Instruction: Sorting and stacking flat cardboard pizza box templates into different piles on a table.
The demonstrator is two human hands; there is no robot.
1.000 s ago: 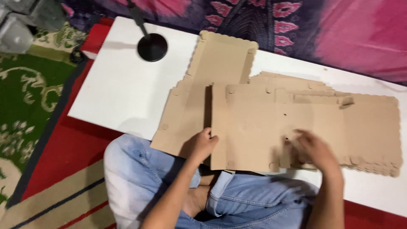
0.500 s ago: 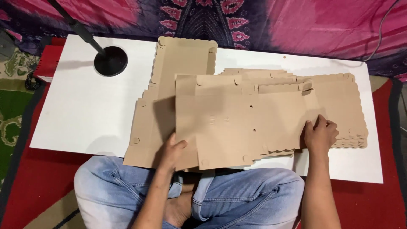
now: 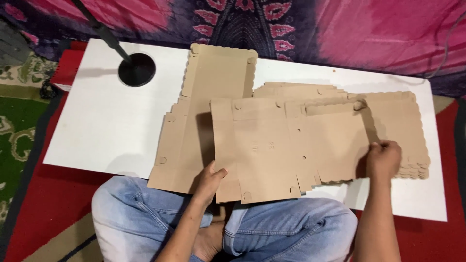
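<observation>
- My left hand [image 3: 209, 180] pinches the near edge of the flat cardboard blank [image 3: 272, 150], steadying it.
- My right hand [image 3: 383, 159] curls closed on its far-right flap, above the cardboard stack [image 3: 407, 131].

Both hands, left [image 3: 209, 180] and right [image 3: 383, 159], grip a flat cardboard blank [image 3: 281, 145] over the white table [image 3: 102, 126].

One head-worn camera looked steeply down from above the seated person's lap. It faced forward across the white surface [image 3: 102, 126], fairly near. No second view.
</observation>
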